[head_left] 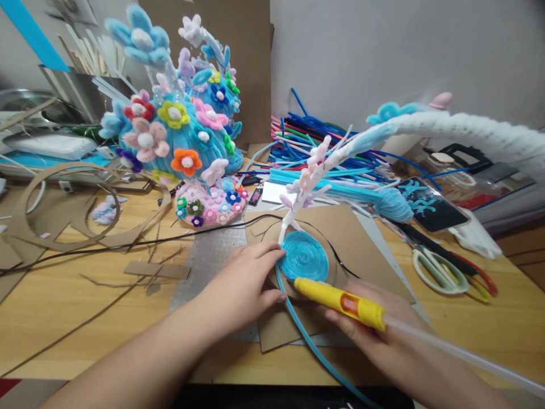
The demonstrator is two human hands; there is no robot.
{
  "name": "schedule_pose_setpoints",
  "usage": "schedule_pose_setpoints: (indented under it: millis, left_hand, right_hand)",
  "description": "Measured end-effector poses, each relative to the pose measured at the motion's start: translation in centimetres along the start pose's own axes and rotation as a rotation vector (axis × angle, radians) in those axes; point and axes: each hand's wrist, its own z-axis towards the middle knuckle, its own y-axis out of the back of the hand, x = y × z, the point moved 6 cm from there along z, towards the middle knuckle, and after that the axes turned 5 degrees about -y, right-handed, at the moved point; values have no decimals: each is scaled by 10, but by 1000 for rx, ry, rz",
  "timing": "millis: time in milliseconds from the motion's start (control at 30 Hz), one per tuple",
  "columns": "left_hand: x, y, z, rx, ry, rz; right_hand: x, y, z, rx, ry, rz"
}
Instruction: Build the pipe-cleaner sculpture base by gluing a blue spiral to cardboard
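Observation:
A blue pipe cleaner coil (pixel 305 257) lies flat on a round cardboard base, with a white wrapped stem (pixel 303 199) rising from its far edge and arching right. From the coil's near left edge a loose blue pipe cleaner (pixel 304 329) trails toward the table's front. My left hand (pixel 251 278) is closed at that edge, finger and thumb on the strand. My right hand (pixel 383 324) is wrapped around a yellow hot glue gun (pixel 327 295) with a long clear glue stick in its back. The gun's dark nozzle is at the coil's near edge; some right fingers are hidden.
Flower-covered blue decorations (pixel 170 136) stand at the back left. Behind the stem lies a heap of pipe cleaners (pixel 315 142). Scissors (pixel 440 272) and a phone (pixel 430 204) are on the right. Cardboard rings (pixel 25 221) lie left; a black cable (pixel 140 244) crosses the table.

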Motion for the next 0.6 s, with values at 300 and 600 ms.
schedule_pose_setpoints:
  millis: [300, 600]
  left_hand:
    - [2, -2, -1, 15, 10, 35]
    - [2, -3, 1, 23, 9, 44]
  right_hand:
    - [-13, -1, -9, 29, -69, -42]
    - [-20, 6, -13, 54, -94, -27]
